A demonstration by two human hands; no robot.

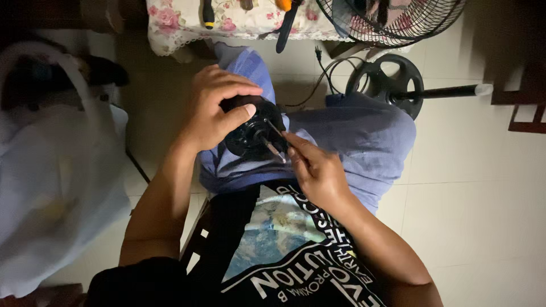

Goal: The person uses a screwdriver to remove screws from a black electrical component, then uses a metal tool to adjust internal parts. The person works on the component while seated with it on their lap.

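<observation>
**Fan motor held over the lap, thin tool at its shaft**

The left hand [213, 111] clasped a round black fan motor housing of metal and plastic [254, 132], resting on the lap above the blue-grey trousers [364, 136]. The right hand [318, 170] pinched a thin metal tool [275, 131] beside the one steel shaft [272, 148]. The motor looked heavy, rigid and easily slipped; the rim seemed the safest hold. Nearby stood one black round fan base with pole [392, 85], one wire fan guard [392, 20] and a floral cloth [239, 20].
</observation>
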